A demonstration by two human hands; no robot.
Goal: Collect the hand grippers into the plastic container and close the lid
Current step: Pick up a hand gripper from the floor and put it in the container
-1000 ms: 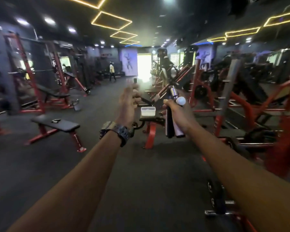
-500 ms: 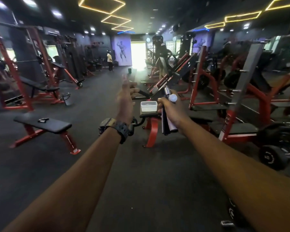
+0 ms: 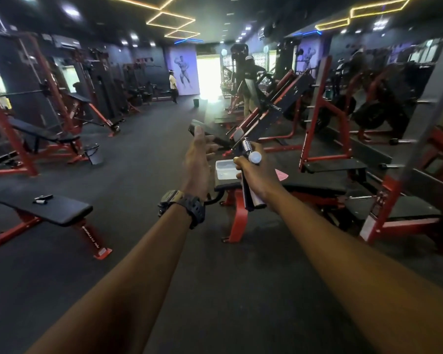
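Closer now than half a second ago, the plastic container (image 3: 225, 169) looms larger ahead as the person walks toward it, and both arms have stayed stretched forward. It sits open-topped at the near end of a padded table (image 3: 315, 186) with a red frame, and no lid can be made out on it. Right hand (image 3: 257, 175) is wrapped firmly around a hand gripper (image 3: 249, 172), its coiled spring and a pale knob sticking up above the knuckles and the dark and pale handles hanging below the palm. Left hand (image 3: 198, 157) is spread open, fingers loose, holding nothing, with a watch (image 3: 183, 206) on the wrist. Whether the container already holds any grippers cannot be told from here. On the flat table at the left (image 3: 62, 213) lies a small dark and white object (image 3: 42, 199), which may be another gripper, though it is too small to be sure. By my reading the task is in its early or middle stretch: this gripper still has to go in, any others must be fetched, and the lid remains to be found and closed
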